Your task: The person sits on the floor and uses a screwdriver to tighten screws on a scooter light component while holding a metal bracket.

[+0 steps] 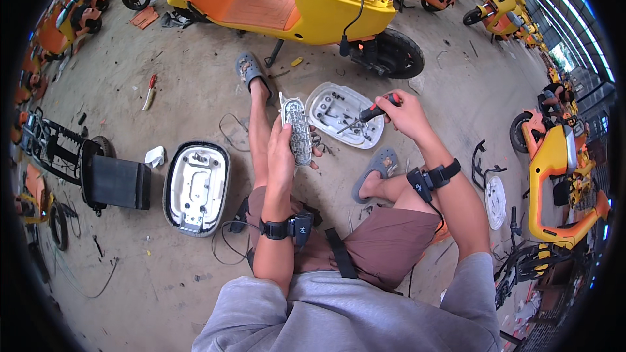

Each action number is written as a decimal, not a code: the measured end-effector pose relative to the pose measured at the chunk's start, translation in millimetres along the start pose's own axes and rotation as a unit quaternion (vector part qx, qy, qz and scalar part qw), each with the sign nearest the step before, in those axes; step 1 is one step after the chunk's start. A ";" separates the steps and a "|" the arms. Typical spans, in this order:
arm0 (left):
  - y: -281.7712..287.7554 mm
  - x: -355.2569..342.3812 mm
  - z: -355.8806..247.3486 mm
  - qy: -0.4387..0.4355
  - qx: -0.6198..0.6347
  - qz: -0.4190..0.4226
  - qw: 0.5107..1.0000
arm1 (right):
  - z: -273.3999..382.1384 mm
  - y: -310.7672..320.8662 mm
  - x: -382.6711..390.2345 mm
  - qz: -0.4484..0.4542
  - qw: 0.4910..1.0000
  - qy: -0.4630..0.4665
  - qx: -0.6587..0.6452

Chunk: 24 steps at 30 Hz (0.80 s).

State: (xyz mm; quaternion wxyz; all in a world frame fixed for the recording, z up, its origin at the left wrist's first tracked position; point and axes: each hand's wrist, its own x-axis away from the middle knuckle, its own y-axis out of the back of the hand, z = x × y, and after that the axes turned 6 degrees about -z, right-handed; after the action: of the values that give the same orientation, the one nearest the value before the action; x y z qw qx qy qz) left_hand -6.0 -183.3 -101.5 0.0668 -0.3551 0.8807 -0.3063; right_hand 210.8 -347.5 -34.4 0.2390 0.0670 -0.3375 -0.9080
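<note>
Panel [299, 132] in L grip [282, 150], apart fr screwdriver [372, 114] in R grip [405, 116].

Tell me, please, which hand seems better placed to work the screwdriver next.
Probably the right hand: it grips the screwdriver, which points leftward, while the left hand is occupied holding the pale oval part.

A fisheye camera on the person's head, the left of a side-by-side pair, is looking steeply down and forward. The grey shirt [391, 313] is sitting nearest along the lower edge; the left hand [281, 151] and right hand [405, 115] are showing at close range around the middle. The floor [127, 137] is spreading beyond, a yellow-orange scooter [280, 16] is standing across the top, and the roof [566, 6] is bending along the upper-right rim.
</note>
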 end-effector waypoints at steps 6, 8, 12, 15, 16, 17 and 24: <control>-0.3 6.0 9.2 -0.141 -0.067 -0.057 0.986 | -73.4 -85.5 -22.9 -0.017 0.950 -0.078 0.301; -1.6 12.4 0.3 -0.163 -0.028 -0.064 0.984 | -111.2 -115.5 -18.7 -0.049 0.955 -0.136 0.258; -6.7 13.2 -3.2 -0.222 -0.036 -0.098 0.969 | -221.1 -155.2 12.3 -0.115 0.958 -0.204 0.168; -7.6 7.5 3.3 -0.233 0.002 -0.080 0.969 | -285.2 -174.3 37.5 -0.132 0.954 -0.270 0.015; -5.4 6.8 6.5 -0.232 0.001 -0.088 0.969 | -284.6 -178.0 46.3 -0.121 0.942 -0.310 -0.047; -2.9 5.3 10.1 -0.230 0.001 -0.094 0.969 | -283.9 -181.9 54.7 -0.110 0.923 -0.352 -0.109; -13.2 -2.8 31.2 -0.202 0.004 -0.076 0.976 | -300.8 -176.9 48.6 -0.019 0.903 -0.367 -0.221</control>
State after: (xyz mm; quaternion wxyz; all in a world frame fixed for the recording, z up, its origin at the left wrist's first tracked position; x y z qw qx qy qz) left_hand 14.2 -204.2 -119.1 0.2212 -0.4756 0.8180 -0.2362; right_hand 184.6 -429.2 -376.2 0.0901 -0.3191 -0.1903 -0.9240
